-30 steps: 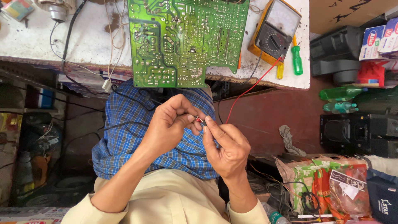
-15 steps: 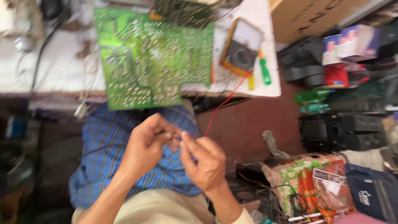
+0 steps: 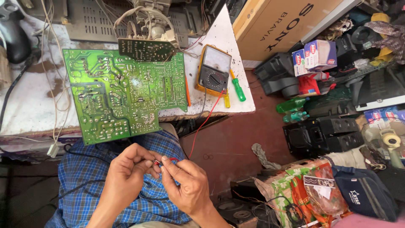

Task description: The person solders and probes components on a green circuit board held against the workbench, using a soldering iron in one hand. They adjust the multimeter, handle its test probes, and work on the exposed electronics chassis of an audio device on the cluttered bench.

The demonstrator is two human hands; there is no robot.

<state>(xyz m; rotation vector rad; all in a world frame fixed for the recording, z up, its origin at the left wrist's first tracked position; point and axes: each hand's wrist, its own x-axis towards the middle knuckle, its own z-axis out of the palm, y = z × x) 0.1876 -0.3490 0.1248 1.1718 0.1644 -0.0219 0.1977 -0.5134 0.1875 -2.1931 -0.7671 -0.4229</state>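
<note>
The left hand [image 3: 126, 171] and the right hand [image 3: 187, 185] meet over the person's lap, above a blue checked cloth [image 3: 97, 190]. Both pinch the tip of a thin red wire [image 3: 198, 126]. The fingers of each hand are pressed together on that small red end, so each grip is closed on it. The very tip is tiny and partly hidden by the fingers.

The red wire runs up from the hands to a yellow meter [image 3: 213, 69] on the white bench [image 3: 25, 109]. The meter sits near the bench edge, just beside a green screwdriver [image 3: 237, 88]. A big green circuit board [image 3: 122, 95] lies on the bench too, and its lower part sticks out over the edge, above the lap.

What could go wrong? If the hands pull the wire hard, the meter could slide and fall off the bench. The board hangs over the edge, so a bump from a knee or an arm could knock it down. The wire end is small, so it could slip out of the fingers. A black wire [image 3: 80, 185] across the cloth could get tangled with the hands.
</note>
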